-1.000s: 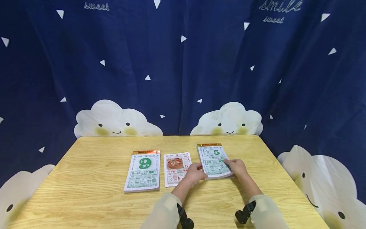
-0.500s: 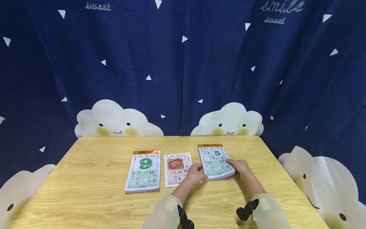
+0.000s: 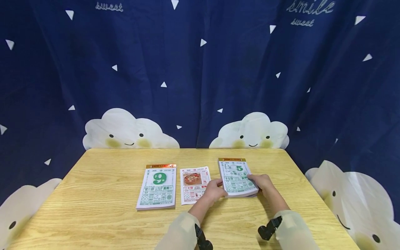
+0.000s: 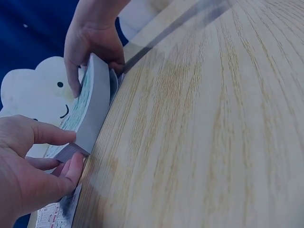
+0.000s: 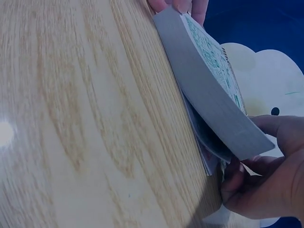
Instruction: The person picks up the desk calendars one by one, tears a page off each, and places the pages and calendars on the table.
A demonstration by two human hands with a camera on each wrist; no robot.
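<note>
Well left of the grip, here's the 9 calendar (image 3: 157, 188), flat on the wooden table (image 3: 100, 194), big green numeral up. Next along, a page (image 3: 190, 193) in red print with a bowl picture, partly hidden by the left hand (image 3: 214, 191). And that hand pinches the near left corner of the 5 calendar (image 3: 236, 180), thumb above, fingers below! The calendar sits between both hands. On its right edge, the right hand (image 3: 263, 183) grips too, bowing that end up over thinner layers.
</note>
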